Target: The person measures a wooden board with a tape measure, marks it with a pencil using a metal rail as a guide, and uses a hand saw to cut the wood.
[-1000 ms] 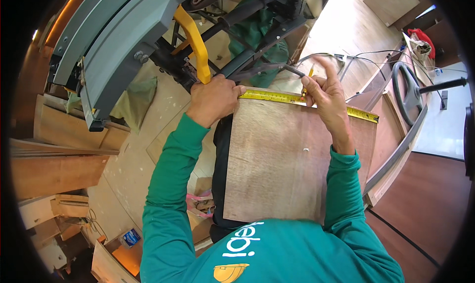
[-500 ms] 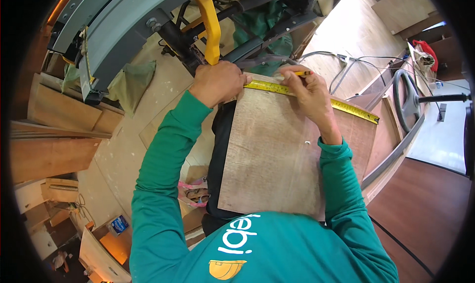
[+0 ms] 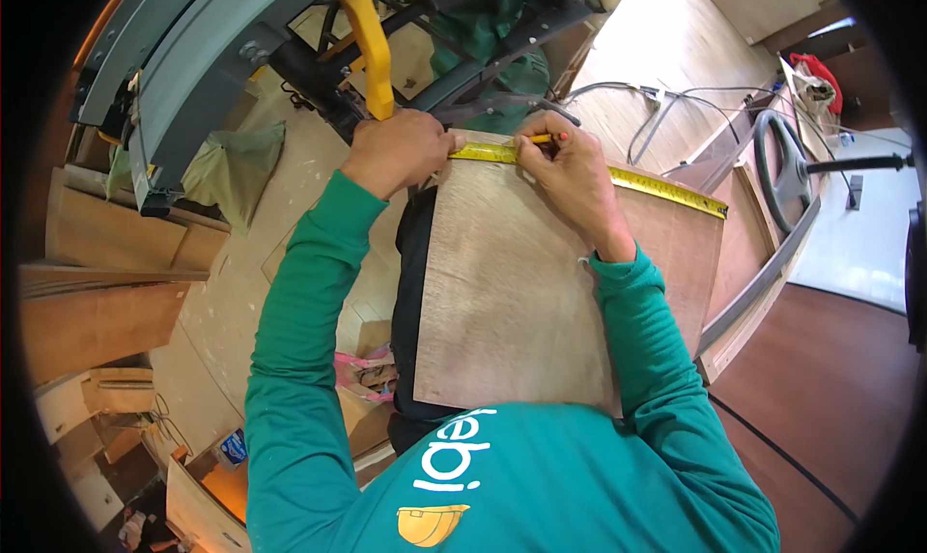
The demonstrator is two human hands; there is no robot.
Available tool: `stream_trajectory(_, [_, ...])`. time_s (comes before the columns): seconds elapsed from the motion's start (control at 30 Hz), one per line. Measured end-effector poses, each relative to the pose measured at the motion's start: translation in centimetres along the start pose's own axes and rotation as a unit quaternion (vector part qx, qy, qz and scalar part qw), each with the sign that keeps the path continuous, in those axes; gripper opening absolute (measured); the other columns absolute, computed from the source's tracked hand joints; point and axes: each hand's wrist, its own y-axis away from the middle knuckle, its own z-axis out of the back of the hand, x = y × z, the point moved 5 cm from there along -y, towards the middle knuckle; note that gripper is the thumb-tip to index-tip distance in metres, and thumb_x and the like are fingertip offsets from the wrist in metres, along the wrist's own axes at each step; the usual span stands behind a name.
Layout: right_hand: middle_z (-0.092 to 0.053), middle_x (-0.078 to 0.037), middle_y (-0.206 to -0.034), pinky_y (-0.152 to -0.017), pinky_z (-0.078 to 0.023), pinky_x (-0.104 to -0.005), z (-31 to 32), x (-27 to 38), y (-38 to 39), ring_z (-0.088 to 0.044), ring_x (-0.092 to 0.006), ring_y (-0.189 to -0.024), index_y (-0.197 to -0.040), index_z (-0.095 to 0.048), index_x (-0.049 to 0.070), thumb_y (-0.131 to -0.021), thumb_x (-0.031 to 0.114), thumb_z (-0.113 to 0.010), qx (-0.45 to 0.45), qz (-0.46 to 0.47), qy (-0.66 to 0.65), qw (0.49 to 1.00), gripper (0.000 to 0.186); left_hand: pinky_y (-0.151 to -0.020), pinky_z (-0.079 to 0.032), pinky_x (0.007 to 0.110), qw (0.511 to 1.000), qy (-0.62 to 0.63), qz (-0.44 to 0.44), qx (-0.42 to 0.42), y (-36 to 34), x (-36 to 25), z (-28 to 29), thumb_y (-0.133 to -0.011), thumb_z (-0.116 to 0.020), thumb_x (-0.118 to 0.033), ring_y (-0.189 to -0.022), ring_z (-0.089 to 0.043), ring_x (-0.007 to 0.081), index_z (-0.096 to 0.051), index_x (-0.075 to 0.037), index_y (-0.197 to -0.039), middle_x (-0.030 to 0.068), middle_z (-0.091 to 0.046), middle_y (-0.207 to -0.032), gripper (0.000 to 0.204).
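A thin plywood board (image 3: 512, 292) lies in front of me over dark cloth at its left edge. Along its far part stretches a yellow tape measure (image 3: 666, 188), its free end towards the right edge. My left hand (image 3: 401, 152) is closed on the tape at the board's far left corner; the fingers hide what else is in the grip. Between the fingers of my right hand (image 3: 576, 181) is a yellow pencil (image 3: 543, 138). That hand rests over the middle of the tape, covering part of it.
A grey machine with a yellow handle (image 3: 372, 51) stands at the far left, close to my left hand. Black cables (image 3: 676, 94) and a grey steering-wheel-like ring (image 3: 782, 167) lie to the right. Wooden panels (image 3: 106, 326) stand at the left.
My right hand with the pencil has slid left along the tape, nearer my left hand. The whole view has shifted a little, moving the scene slightly leftward.
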Motion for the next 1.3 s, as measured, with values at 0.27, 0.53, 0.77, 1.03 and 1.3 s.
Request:
stream_trajectory(0.27, [-0.067, -0.011, -0.07, -0.058, -0.049, -0.0312, -0.3, -1.1, -0.1, -0.06, -0.0124, -0.061, -0.095, -0.07, -0.002, -0.09, 0.013, -0.067, 0.003, 0.0, 0.018, 1.0, 0.016, -0.086, -0.055, 0.051, 1.0, -0.011, -0.001, 0.0, -1.2, 0.4, -0.4, -0.101, -0.051, -0.057, -0.099, -0.071, 0.0382, -0.079, -0.009, -0.106, 0.0177, -0.076, -0.101, 0.056])
stream_trajectory(0.53, [-0.068, -0.011, -0.071, -0.062, -0.051, -0.0316, -0.4, -1.5, -0.1, -0.061, -0.0124, -0.063, -0.098, -0.07, -0.003, -0.092, 0.016, -0.067, 0.001, 0.014, 0.019, 1.0, 0.02, -0.079, -0.055, 0.048, 0.999, -0.02, -0.029, 0.012, -2.3, 0.7, -1.0, -0.101, -0.05, -0.062, -0.086, -0.071, 0.0362, -0.078, -0.007, -0.102, 0.0175, -0.074, -0.089, 0.062])
stream_trajectory(0.77, [-0.069, -0.013, -0.072, -0.062, -0.052, -0.0329, -0.4, -1.4, 0.0, -0.062, -0.0137, -0.063, -0.099, -0.07, -0.004, -0.093, 0.018, -0.069, -0.007, 0.023, 0.046, 0.999, 0.023, -0.076, -0.054, 0.047, 0.999, -0.016, -0.038, -0.01, -2.7, 1.2, -1.5, -0.101, -0.05, -0.063, -0.082, -0.07, 0.0343, -0.078, -0.007, -0.1, 0.0156, -0.073, -0.085, 0.062])
stream_trajectory(1.03, [-0.069, -0.012, -0.073, -0.062, -0.052, -0.0325, -0.2, -1.3, -0.1, -0.064, -0.0145, -0.064, -0.1, -0.071, -0.003, -0.094, 0.021, -0.069, 0.002, 0.003, 0.063, 0.998, 0.024, -0.073, -0.052, 0.048, 0.999, -0.02, -0.033, -0.014, -2.8, 1.1, -1.6, -0.102, -0.05, -0.063, -0.076, -0.066, 0.034, -0.075, -0.006, -0.091, 0.0153, -0.068, -0.079, 0.063])
stream_trajectory(1.3, [-0.071, -0.013, -0.074, -0.063, -0.053, -0.0335, -0.4, -1.0, 0.0, -0.065, -0.0152, -0.064, -0.1, -0.071, -0.003, -0.094, 0.02, -0.069, 0.001, 0.014, 0.068, 0.998, 0.024, -0.074, -0.052, 0.049, 0.999, -0.025, -0.034, -0.004, -2.7, 1.2, -1.7, -0.102, -0.051, -0.061, -0.08, -0.068, 0.0352, -0.075, -0.006, -0.093, 0.0166, -0.07, -0.081, 0.061])
